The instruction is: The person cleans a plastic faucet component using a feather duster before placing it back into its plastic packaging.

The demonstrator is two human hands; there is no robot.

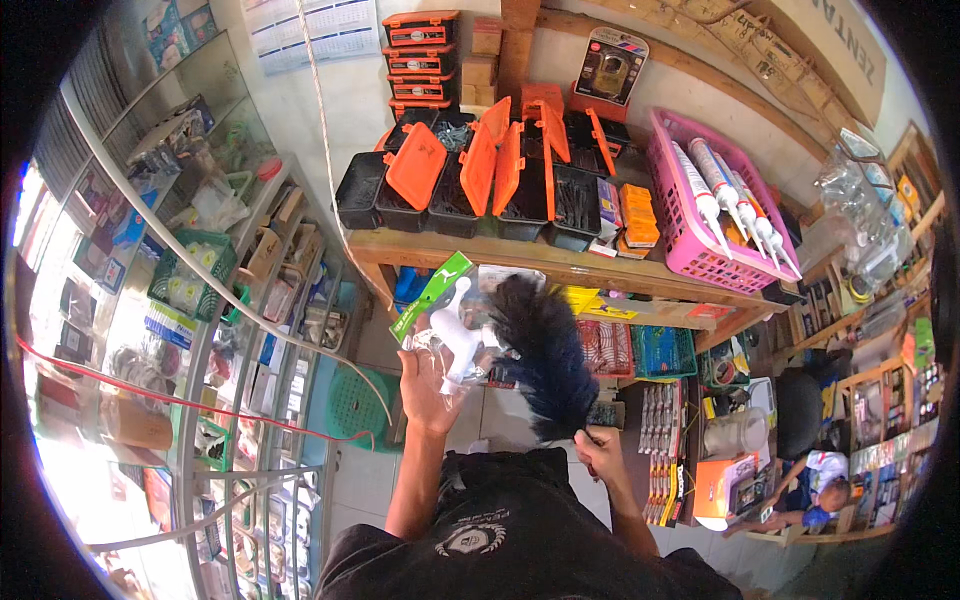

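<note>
My left hand [427, 390] holds up a clear plastic package with a white plastic fitting [456, 334], perhaps a faucet, inside it. A green header card [433, 296] tops the package and bears writing. Close to the package on its right is a dark feather duster [544, 356], with its plumes pointing up and left. My right hand [598, 452] is closed around the duster's handle, which is mostly hidden by the fingers. Both hands are in front of a wooden shelf [540, 259], above my black shirt.
Black bins with orange lids [416, 166] and a pink basket [735, 281] of sealant tubes stand on the shelf. A glass display case [247, 300] lines the left side. A green stool [358, 401] stands low at left. Another person [821, 487] is at the lower right.
</note>
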